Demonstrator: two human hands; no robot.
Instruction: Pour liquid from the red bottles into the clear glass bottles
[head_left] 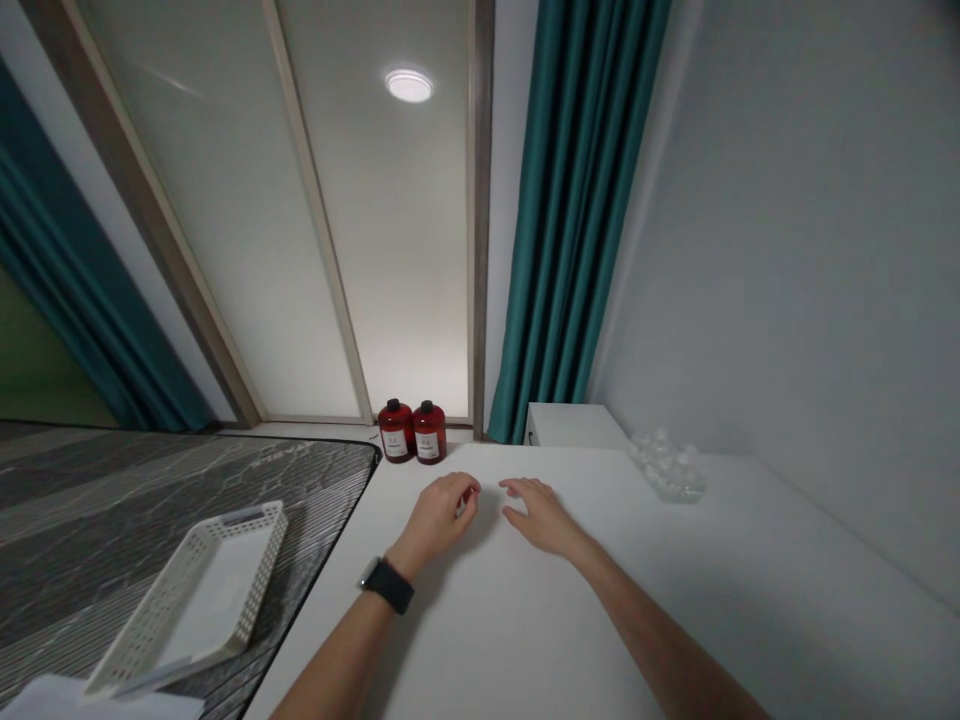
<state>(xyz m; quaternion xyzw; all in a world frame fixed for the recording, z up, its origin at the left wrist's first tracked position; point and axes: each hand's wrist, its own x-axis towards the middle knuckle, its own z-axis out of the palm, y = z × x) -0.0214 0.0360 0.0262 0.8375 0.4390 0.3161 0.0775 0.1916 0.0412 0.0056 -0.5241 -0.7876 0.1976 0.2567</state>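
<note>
My left hand [445, 508] hovers over the white tabletop [517, 620], fingers loosely curved and thumb apart, with nothing visible in it. A dark band with a watch [387, 584] circles that wrist. Facing it across a small gap, my right hand [541, 516] is also open and holds nothing, its thumb and fingers bent towards the left. Just beyond my left hand, at the table's far left corner, two dark red bottles stand upright side by side: a left bottle [397, 432] and a right bottle [429, 434]. Both have black caps and white labels.
A clear plastic container with shiny contents [669, 466] lies near the right wall. On the striped grey surface [322, 500] at left rests a white perforated basket [259, 560]. Behind the table are a white cabinet [574, 424], a teal curtain [570, 220] and frosted door panels [390, 250].
</note>
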